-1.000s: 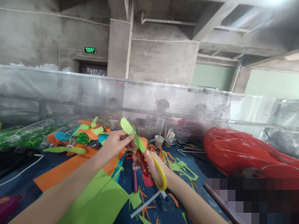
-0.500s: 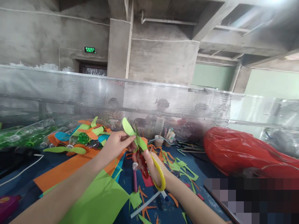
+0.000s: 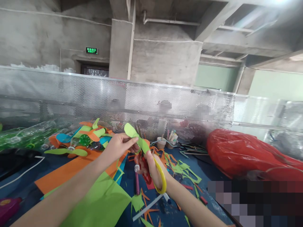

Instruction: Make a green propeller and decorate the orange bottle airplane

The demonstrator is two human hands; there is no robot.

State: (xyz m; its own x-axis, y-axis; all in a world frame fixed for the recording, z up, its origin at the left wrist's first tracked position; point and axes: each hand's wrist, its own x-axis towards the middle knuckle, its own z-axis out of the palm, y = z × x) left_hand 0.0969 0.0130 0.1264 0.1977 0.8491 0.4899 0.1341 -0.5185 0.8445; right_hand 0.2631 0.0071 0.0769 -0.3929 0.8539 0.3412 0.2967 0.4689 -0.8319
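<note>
While my left hand (image 3: 118, 147) is pinching green cutout (image 3: 130, 130) near its middle, above blue table (image 3: 200, 162), my right hand (image 3: 154, 167) is gripping scissors (image 3: 163, 180), blades (image 3: 139, 131) reaching up beside it; I'm guessing light, bendy stuff, creasing or tearing easily, not feeling slippery; so I'm favouring flat mid-piece pinch, fingertips away from blades

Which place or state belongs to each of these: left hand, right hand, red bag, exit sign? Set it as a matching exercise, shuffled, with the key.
1. left hand
2. right hand
3. red bag
4. exit sign

A. gripping the scissors
B. lit green on the grey wall
C. pinching the green blade-shaped piece
D. lying right of the cut scraps

Pairs: 1-C; 2-A; 3-D; 4-B
</note>
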